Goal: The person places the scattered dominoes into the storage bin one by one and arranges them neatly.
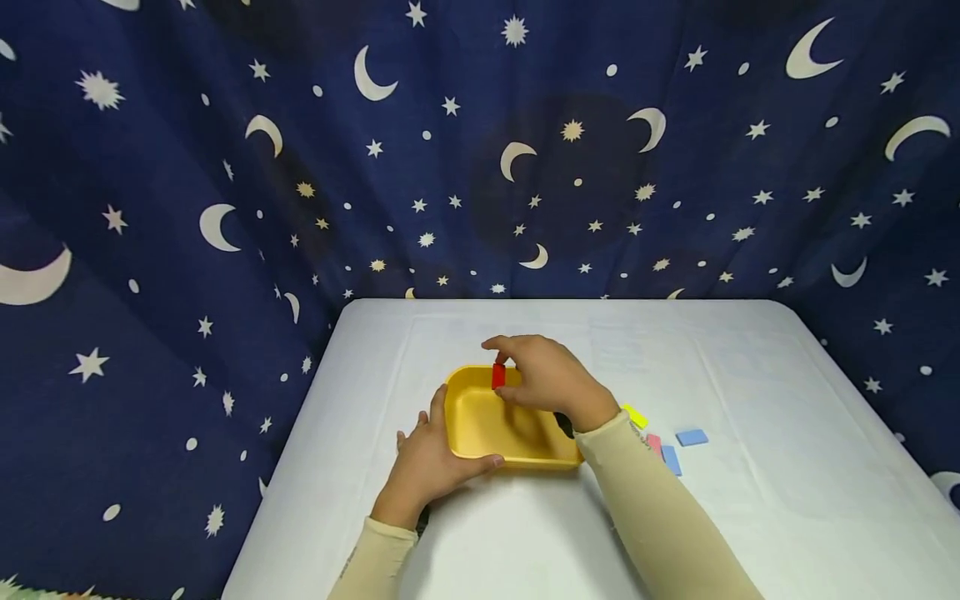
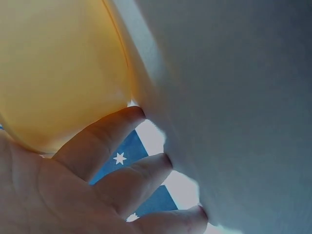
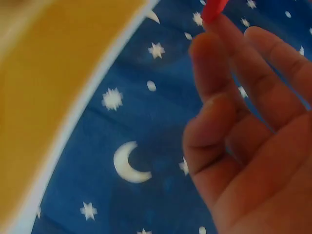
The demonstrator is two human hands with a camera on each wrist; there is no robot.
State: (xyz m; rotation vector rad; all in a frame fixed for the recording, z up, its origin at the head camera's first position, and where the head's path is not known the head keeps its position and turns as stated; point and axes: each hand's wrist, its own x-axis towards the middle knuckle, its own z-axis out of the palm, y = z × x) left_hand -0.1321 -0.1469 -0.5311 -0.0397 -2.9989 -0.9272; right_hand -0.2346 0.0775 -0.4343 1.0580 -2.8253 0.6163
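Two beige sleeves (image 1: 667, 508) at the near edge. Left hand (image 1: 433, 457) spread wide against the left end of a yellow tray (image 1: 480, 425), thumb along its near rim. To the right, on white table (image 1: 780, 500): two blue blocks (image 1: 671, 461), pink block (image 1: 654, 444), yellow block (image 1: 636, 417). Right hand (image 1: 553, 373) pinches red block (image 1: 498, 377) over the tray's far side. Farthest, star-and-moon curtain (image 1: 450, 175).

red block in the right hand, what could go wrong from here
The red block is pinched by the right hand above the yellow tray, so it might slip and drop in early.
The left hand rests against the tray's corner; pushing too hard could slide it.
The right sleeve passes close to the pink block and might nudge it.
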